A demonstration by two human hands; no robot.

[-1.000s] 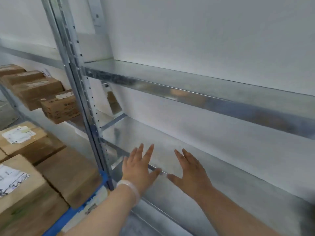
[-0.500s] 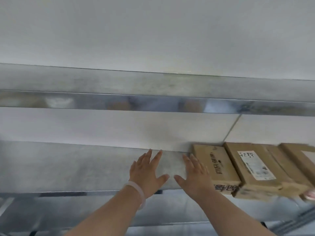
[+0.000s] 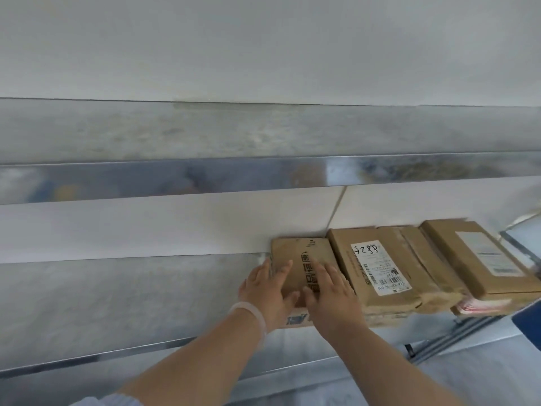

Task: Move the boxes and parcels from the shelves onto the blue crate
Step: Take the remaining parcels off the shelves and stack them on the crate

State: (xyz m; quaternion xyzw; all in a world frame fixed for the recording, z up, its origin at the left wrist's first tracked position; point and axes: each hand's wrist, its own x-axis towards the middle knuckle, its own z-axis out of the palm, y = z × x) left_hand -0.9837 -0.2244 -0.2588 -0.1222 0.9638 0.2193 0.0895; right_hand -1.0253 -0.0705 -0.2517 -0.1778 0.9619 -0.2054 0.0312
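We're looking at the grey galvanised metal shelf (image 3: 117,303), and both of our hands are on the leftmost parcel, a flat brown cardboard box with black printed characters (image 3: 304,254). The left hand (image 3: 265,291), with a pale translucent bracelet (image 3: 248,315) at the wrist, lies with straight, spread fingers over the box's left edge. The right hand (image 3: 330,291) rests flat on the lid beside it, fingers extended too. Neither one is curled round anything.

That box sits on the shelf against the white wall (image 3: 146,227), with its front end hanging over the shelf's lip. Touching its right side is a taller brown cardboard box with a white handwritten label (image 3: 370,263). Further right come a plain taped brown box (image 3: 415,253) and a brown box with a long printed white label (image 3: 480,256), all packed side by side. Under that last one a pink-and-red wrapped parcel (image 3: 480,306) peeks out. Above runs a shiny metal upper shelf (image 3: 205,177). A dark blue edge (image 3: 530,328) shows at far right, though we cannot tell what it is.
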